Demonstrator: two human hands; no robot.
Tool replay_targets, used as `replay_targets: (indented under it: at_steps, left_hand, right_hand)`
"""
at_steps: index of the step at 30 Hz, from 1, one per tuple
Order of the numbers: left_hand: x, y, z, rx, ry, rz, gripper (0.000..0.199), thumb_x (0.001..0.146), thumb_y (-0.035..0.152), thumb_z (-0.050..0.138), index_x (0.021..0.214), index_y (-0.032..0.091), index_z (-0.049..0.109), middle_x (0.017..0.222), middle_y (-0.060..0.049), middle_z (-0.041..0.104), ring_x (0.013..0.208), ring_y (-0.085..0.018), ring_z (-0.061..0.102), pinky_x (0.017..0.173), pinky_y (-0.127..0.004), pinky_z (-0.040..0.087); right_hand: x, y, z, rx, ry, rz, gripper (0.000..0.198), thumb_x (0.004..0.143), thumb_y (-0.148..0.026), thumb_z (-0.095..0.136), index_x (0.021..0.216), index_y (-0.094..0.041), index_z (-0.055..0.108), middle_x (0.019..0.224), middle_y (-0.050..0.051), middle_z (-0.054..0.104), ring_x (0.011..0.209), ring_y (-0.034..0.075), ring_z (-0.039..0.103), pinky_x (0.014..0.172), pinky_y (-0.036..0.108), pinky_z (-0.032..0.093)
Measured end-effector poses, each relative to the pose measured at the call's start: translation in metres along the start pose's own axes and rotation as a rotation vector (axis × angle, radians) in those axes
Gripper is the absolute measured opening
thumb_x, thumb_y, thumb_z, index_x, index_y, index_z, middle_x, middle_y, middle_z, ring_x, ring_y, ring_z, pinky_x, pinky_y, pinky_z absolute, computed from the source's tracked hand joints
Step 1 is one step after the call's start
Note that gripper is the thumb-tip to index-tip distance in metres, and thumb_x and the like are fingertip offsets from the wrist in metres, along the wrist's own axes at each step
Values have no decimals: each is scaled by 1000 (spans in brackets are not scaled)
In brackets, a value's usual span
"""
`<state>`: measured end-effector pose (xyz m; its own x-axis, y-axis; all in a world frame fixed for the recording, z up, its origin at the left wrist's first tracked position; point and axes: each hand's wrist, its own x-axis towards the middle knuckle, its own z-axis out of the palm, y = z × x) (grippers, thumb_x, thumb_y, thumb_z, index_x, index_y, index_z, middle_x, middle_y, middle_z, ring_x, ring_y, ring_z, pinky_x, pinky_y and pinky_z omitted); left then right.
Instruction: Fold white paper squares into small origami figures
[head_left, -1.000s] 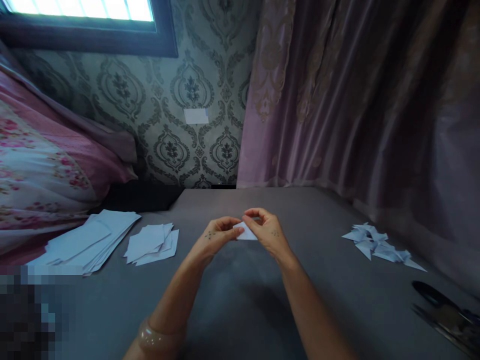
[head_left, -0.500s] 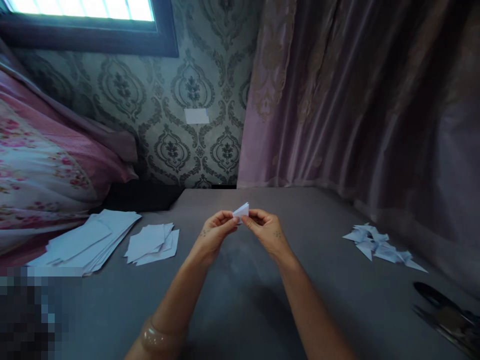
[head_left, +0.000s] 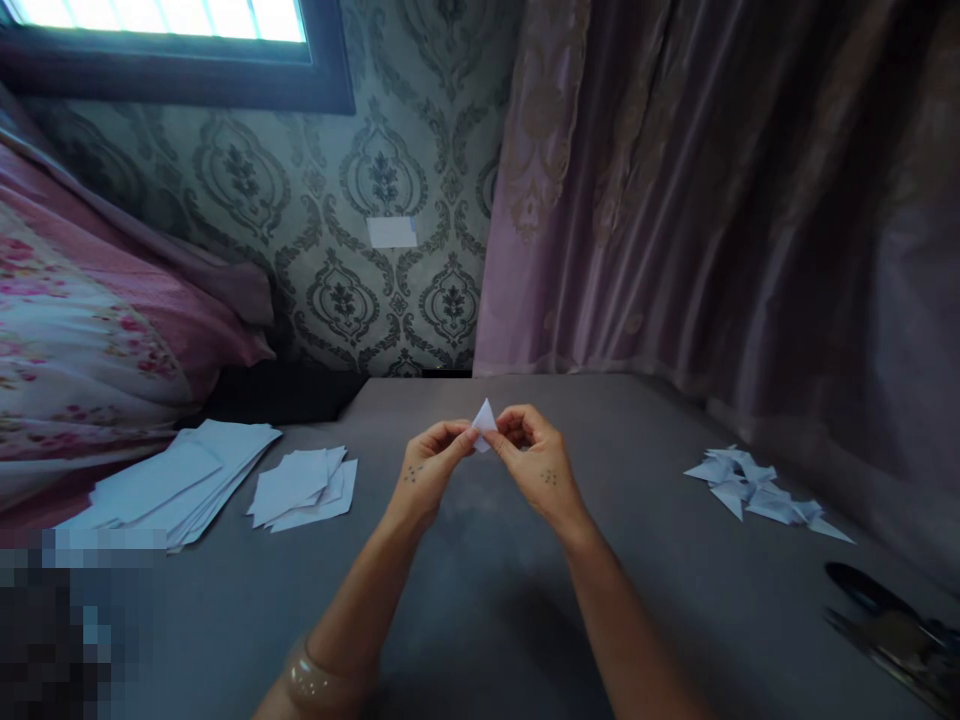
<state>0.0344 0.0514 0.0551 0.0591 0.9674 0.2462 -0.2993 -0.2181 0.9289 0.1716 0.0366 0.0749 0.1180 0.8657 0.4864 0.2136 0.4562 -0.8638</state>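
Note:
Between my two hands is a small folded white paper (head_left: 485, 418), its point turned upward. My left hand (head_left: 431, 462) pinches its left side between thumb and fingers. On the other side, the thumb of my right hand (head_left: 541, 458) presses the paper's lower right, with the fingers curled behind. Both hands are held above the grey surface, near its middle. The fingertips behind the paper are partly hidden. A bangle circles my left forearm.
On the left lie a stack of large white sheets (head_left: 176, 480) and a smaller pile of cut paper (head_left: 296, 488). Several folded paper pieces (head_left: 757, 485) are heaped at the right. Dark objects (head_left: 892, 630) sit at the lower right. A curtain (head_left: 637, 200) borders the right side.
The folded paper has turned from leaning right to pointing straight up and now looks like a narrow diamond. My right hand's fingers have lifted and shifted slightly.

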Motion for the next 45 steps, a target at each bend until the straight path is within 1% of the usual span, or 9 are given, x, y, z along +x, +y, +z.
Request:
replay_targets:
  at_steps: [6,10,14,19,24,28,35,40,45]
  left_hand:
    - [1,-5,2,-165,-9,-25,17,71,28,74,74,13,67,74,-1,66,70,-9,57,71,-21,43]
    - [0,-6,4,-183,-35,7,16,70,25,75,71,13,66,76,-1,66,71,-9,57,71,-22,43]
    - [-1,-7,5,-195,-65,38,16,72,23,74,69,13,62,77,-1,66,71,-9,57,70,-21,42]
    - [-2,-7,7,-231,-69,56,22,71,21,75,66,14,54,70,1,63,65,-7,55,66,-19,42]
    - [-3,-6,9,-243,-97,48,26,70,20,75,85,18,54,70,3,63,64,-8,57,64,-20,43]
    - [-4,-9,11,-206,-114,-47,28,67,25,77,87,16,59,77,0,65,69,-10,58,67,-22,45]
    - [-7,-16,12,-30,-89,-90,27,72,40,71,78,14,70,68,-1,62,58,-9,51,60,-23,39]
    - [-7,-17,11,43,-125,-84,26,76,40,66,74,14,71,61,-1,60,57,-10,49,59,-23,37]
    - [-7,-21,10,67,-110,-138,23,72,36,68,72,14,72,61,-2,61,57,-11,49,59,-24,37]
  right_hand:
    - [-2,-8,-1,-54,1,-34,10,76,-29,63,79,-20,60,71,-2,61,63,12,57,61,25,44]
    - [-1,-6,-1,10,27,17,19,75,-32,66,87,-19,60,73,0,62,63,12,57,61,25,46]
    - [0,-6,-2,90,-83,104,26,75,-35,66,93,-17,65,76,3,65,66,14,58,63,26,46]
    - [-2,-8,-4,96,-169,86,18,77,-32,63,86,-19,72,82,3,67,74,15,58,66,26,44]
    - [-2,-8,-5,104,-121,99,15,76,-32,64,78,-20,74,70,0,60,65,13,53,61,25,41]
    - [-1,-6,-3,154,-71,115,14,74,-30,65,68,-21,74,67,-1,59,67,12,54,64,25,41]
    - [0,8,5,299,-26,325,22,67,-37,69,77,-19,74,73,1,64,66,13,54,63,25,41]
    - [1,18,8,345,1,403,26,64,-41,71,68,-15,72,59,-2,58,55,10,48,53,23,36]
    - [2,29,13,468,99,544,28,55,-38,78,68,-14,71,57,-1,60,53,9,49,54,24,38]
